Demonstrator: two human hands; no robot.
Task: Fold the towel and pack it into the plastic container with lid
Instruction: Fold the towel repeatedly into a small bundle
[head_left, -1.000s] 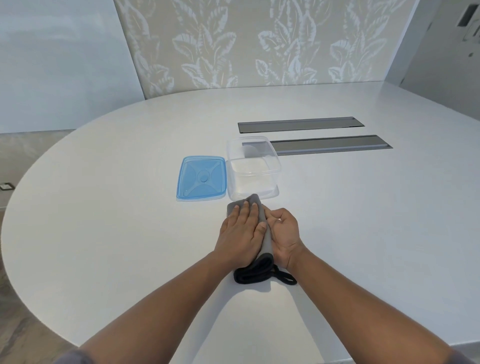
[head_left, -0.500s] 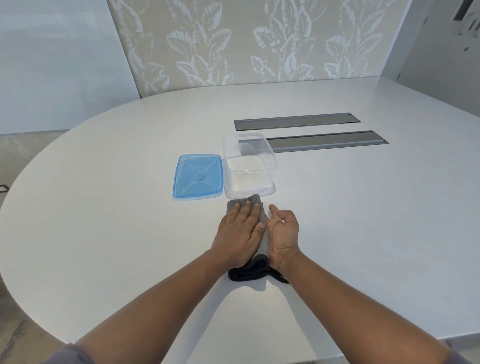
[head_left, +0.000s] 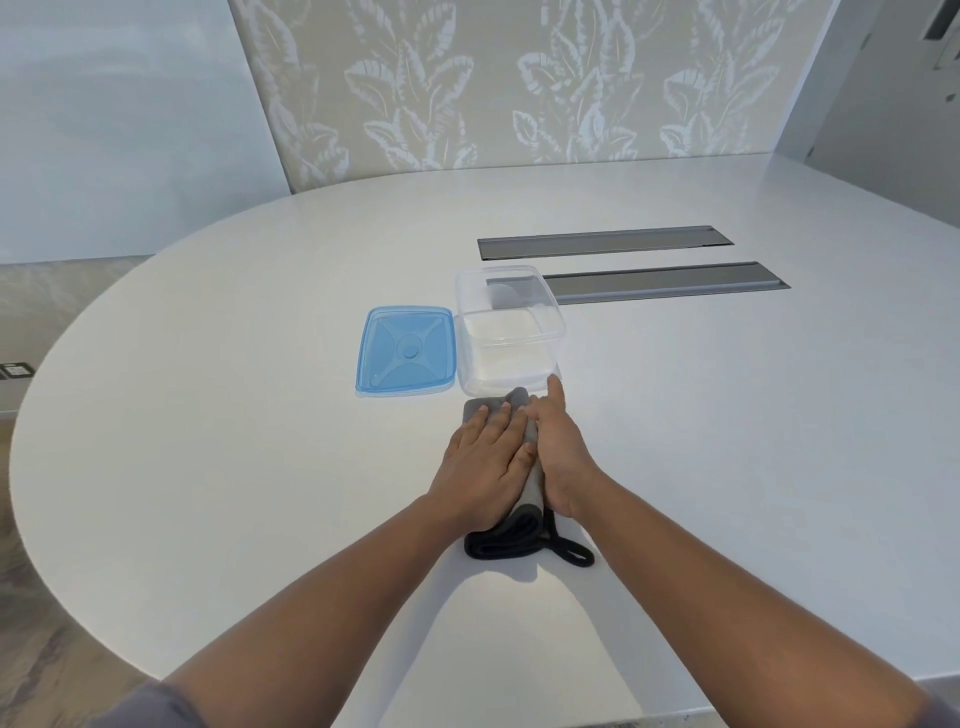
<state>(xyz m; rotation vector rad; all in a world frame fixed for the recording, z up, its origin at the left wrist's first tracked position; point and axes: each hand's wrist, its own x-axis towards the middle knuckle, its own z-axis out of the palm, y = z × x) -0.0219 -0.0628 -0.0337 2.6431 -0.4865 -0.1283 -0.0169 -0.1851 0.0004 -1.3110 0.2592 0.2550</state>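
Observation:
A grey towel (head_left: 506, 535), folded into a narrow strip with a black hem and a black hanging loop at its near end, lies on the white table (head_left: 208, 415). My left hand (head_left: 488, 462) presses flat on top of it with straight fingers. My right hand (head_left: 561, 452) lies along the towel's right edge, its index finger stretched out towards the container. Just beyond the towel's far end stands the clear plastic container (head_left: 511, 332), open and with nothing inside. Its blue lid (head_left: 408, 351) lies flat to the left of it, touching its side.
Two long grey cable slots (head_left: 605, 241) (head_left: 670, 280) are set into the table behind the container. The table's rounded edge runs along the left and near side. A leaf-patterned wall panel stands behind the table.
My right hand has uncurled and slid forward along the towel's right edge, its index finger now pointing at the container. My left hand stays flat on the towel.

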